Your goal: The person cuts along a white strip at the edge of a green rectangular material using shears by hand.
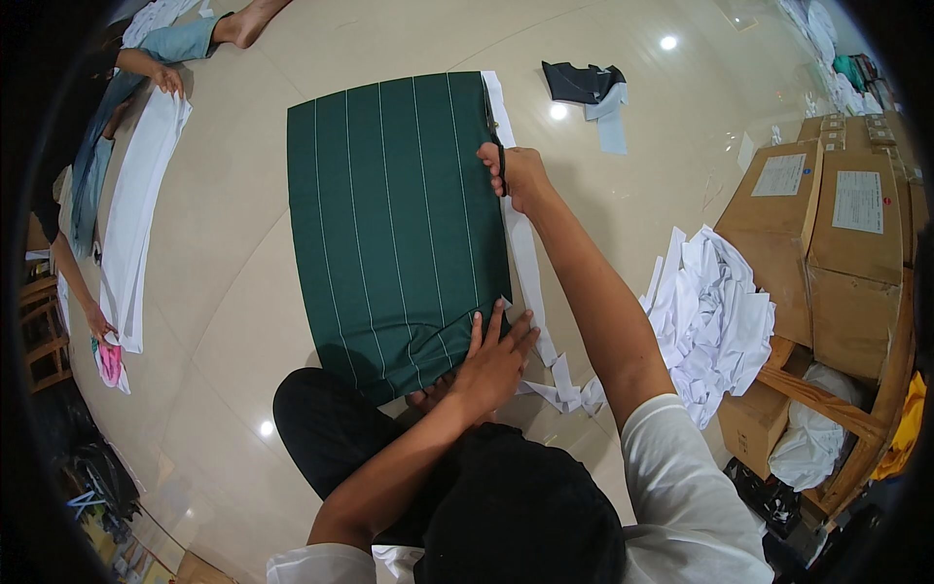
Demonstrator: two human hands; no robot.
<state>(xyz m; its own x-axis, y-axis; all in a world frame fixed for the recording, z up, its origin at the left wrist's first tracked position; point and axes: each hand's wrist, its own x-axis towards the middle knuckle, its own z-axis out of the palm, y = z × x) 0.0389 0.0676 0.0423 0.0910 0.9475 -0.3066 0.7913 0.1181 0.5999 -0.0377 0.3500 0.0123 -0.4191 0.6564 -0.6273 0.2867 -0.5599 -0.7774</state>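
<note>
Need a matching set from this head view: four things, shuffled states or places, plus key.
Column 1
1. Lined cloth
2. Left hand
3. Right hand
4. White fabric heap

Column 2
A. Closed around black-handled scissors
B. Beside the cardboard boxes
C. Dark green
D. Spread out at the cloth's lower right corner

Pairs: 1-C, 2-D, 3-A, 4-B
</note>
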